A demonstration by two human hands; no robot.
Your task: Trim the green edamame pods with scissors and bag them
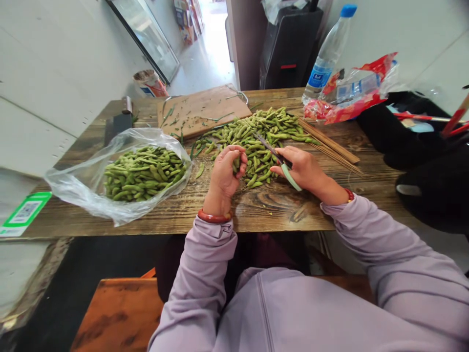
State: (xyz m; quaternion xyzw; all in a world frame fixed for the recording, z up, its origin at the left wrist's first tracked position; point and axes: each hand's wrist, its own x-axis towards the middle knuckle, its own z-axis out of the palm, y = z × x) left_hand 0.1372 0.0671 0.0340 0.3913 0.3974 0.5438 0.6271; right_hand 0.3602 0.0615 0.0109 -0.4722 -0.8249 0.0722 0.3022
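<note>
Lying loose on a brown wood-grained table (pixel 274 210), a heap of slender green bean pods (pixel 282 123) is being bordered on its near side by the person's hands. Similar green pods (pixel 236 165) are being held within the curled, closed fingers of the left hand (pixel 227 168), their number being hidden. Dark-bladed scissors with pale green handles (pixel 273 150) are being gripped by the right hand (pixel 304 167), the blades being pointed over the heap. More pods (pixel 144 171) are being contained in a clear plastic bag (pixel 84 183), near a flat brown wooden cutting board (pixel 205 107).
</note>
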